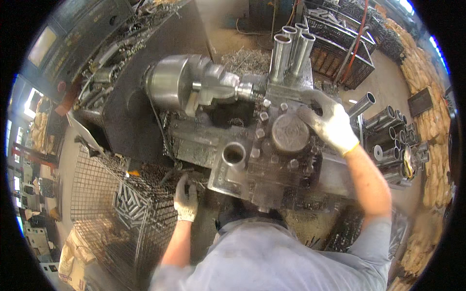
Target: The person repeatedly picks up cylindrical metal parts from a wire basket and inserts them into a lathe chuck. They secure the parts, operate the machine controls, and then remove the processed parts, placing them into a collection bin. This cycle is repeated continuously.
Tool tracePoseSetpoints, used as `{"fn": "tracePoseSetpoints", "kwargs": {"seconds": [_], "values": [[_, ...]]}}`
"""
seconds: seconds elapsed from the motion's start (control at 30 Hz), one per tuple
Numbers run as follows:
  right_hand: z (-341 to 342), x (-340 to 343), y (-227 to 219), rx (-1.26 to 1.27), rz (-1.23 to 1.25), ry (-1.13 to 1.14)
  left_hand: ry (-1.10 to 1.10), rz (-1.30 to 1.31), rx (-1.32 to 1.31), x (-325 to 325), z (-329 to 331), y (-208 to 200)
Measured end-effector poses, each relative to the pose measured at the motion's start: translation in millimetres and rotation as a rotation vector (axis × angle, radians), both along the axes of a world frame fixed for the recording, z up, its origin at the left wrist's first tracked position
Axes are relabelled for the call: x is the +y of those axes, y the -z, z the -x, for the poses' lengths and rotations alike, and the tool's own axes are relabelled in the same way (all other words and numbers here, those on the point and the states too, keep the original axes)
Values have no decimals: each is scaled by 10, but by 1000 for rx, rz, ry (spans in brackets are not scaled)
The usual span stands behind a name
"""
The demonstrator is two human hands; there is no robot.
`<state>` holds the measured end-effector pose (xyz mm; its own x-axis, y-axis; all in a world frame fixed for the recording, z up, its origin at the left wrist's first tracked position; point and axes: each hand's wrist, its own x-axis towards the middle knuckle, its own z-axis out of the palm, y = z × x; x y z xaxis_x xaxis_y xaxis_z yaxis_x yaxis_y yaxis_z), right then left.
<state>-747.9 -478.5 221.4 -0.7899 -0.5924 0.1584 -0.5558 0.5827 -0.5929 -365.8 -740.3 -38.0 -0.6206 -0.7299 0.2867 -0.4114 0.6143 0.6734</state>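
Head view, left to right. Wire basket [94,179] to the left of your left hand, with short metal pieces [131,206] inside. Steel chuck [170,85] beyond that hand, farther from you; a stepped metal part [213,85] juts from it toward the right. Your gloved left hand [185,200]: fingers loosely extended and parted, pointing away from you, beside the machine. Just right of it, a short metal tube [234,157] stands upright on a flat plate. Next, the dark bolted block [269,169], round cap [290,132] on top, between your two hands. Upright tubes [281,60] beyond your right hand, slightly left. Your gloved right hand [332,119]: thumb and fingers curved at the block's far right side, near the cap; can't tell whether they grip anything. Right of that hand, a pile of lying tubes [386,154].
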Motion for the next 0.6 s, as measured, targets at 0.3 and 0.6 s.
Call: {"fn": "tracePoseSetpoints", "kwargs": {"seconds": [0.3, 0.6], "values": [[1137, -1606, 410, 78, -755, -718, 332, 337, 61, -1408, 2217, -2063], [1209, -1775, -225, 543, 291, -140, 389, 674, -555, -1741, 2962, -2587]]}}
